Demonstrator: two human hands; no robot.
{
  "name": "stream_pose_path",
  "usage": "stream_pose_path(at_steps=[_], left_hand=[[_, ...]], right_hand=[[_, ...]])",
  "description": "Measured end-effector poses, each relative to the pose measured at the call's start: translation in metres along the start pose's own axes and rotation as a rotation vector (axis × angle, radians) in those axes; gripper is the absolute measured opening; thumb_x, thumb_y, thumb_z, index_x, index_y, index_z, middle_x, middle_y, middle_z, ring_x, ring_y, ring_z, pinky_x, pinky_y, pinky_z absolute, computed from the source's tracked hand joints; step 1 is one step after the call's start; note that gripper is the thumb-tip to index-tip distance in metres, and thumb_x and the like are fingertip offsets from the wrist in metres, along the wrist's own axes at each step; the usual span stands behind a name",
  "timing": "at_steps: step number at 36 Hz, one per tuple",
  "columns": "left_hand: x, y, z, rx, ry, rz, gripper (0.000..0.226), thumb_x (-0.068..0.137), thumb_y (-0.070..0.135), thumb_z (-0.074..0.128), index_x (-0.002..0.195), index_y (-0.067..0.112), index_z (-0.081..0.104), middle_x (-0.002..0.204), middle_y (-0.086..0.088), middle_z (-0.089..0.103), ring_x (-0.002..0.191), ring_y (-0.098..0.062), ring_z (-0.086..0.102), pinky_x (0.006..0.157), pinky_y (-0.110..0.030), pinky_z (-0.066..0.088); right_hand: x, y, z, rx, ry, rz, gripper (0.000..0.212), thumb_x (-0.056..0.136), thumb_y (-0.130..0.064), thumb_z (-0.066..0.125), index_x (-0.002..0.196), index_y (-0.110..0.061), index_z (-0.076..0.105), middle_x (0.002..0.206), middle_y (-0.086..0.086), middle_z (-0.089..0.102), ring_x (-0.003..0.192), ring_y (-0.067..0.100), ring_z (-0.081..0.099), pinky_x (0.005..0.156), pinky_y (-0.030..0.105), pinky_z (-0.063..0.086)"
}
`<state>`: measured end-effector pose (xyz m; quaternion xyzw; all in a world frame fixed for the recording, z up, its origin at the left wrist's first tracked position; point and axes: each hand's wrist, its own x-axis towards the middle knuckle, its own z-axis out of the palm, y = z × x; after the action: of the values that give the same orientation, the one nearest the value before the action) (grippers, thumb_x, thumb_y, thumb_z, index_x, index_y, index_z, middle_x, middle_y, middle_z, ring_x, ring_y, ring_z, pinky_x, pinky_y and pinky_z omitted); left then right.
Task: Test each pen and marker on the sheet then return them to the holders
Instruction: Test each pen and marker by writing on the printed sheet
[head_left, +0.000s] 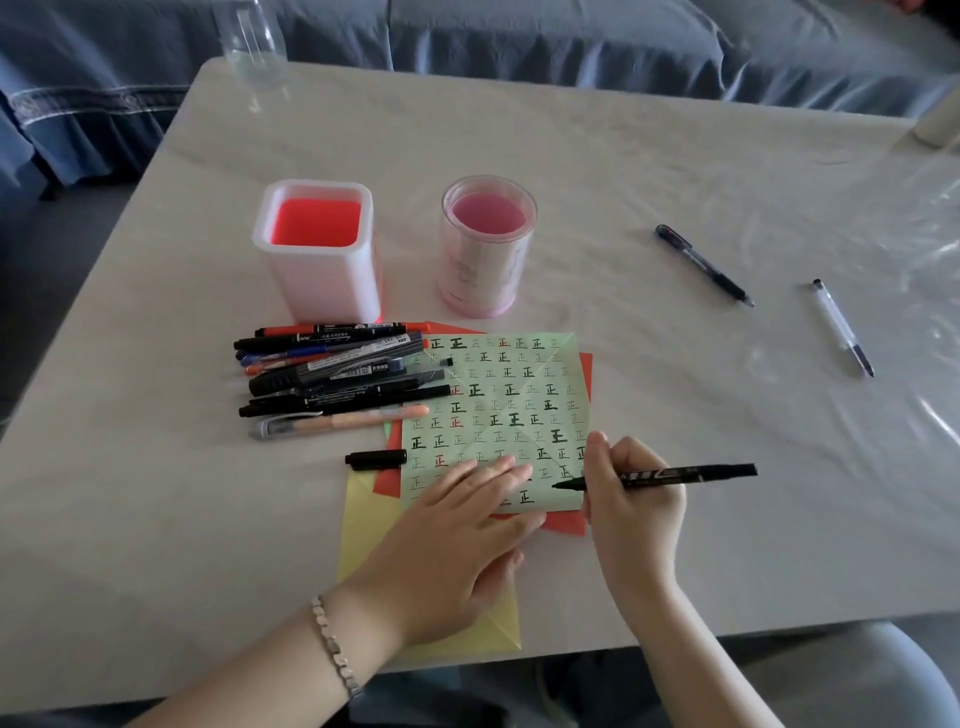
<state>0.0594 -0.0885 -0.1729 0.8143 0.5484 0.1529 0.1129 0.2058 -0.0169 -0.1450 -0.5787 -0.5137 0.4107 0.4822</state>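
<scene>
Black marker (675, 475), pinched in right hand (634, 504), tips toward green sheet (509, 395) pinned by flat left hand (457, 525); pen pile (332, 374) overlaps sheet.

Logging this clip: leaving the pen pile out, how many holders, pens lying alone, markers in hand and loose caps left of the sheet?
Holders: 2, square holder and round holder
Pens lying alone: 2, dark pen and clear pen
Markers in hand: 1, black marker in right hand
Loose caps: 1, black cap
Total: 6
</scene>
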Motion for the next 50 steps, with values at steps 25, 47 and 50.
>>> stream_pose_path(at_steps=[25,47,50], left_hand=[[0.001,-0.001,0.002,-0.091,0.05,-0.019,0.031,0.092,0.029,0.044,0.116,0.023,0.062,0.138,-0.004,0.048,0.133,-0.02,0.035,0.111,-0.037,0.022],[0.0,-0.001,0.001,-0.098,0.05,-0.018,0.033,0.092,0.029,0.043,0.117,0.023,0.063,0.138,-0.005,0.048,0.133,-0.02,0.034,0.11,-0.037,0.022],[0.001,-0.001,0.001,-0.099,0.047,-0.018,0.034,0.092,0.029,0.042,0.118,0.023,0.063,0.139,-0.005,0.048,0.133,-0.02,0.034,0.111,-0.037,0.021]], right_hand=[[-0.006,0.016,0.008,-0.128,-0.009,-0.126,0.036,0.075,-0.019,0.053,0.045,-0.018,0.032,0.042,-0.007,0.038,0.042,0.006,0.031,0.042,0.015,0.026],[-0.006,0.019,0.008,-0.17,0.007,-0.169,0.034,0.074,-0.016,0.052,0.046,-0.014,0.033,0.045,-0.004,0.039,0.041,0.006,0.032,0.041,0.011,0.025],[-0.006,0.02,0.008,-0.172,0.007,-0.161,0.034,0.072,-0.014,0.051,0.045,-0.017,0.03,0.042,-0.006,0.037,0.041,0.006,0.03,0.042,0.012,0.025]])
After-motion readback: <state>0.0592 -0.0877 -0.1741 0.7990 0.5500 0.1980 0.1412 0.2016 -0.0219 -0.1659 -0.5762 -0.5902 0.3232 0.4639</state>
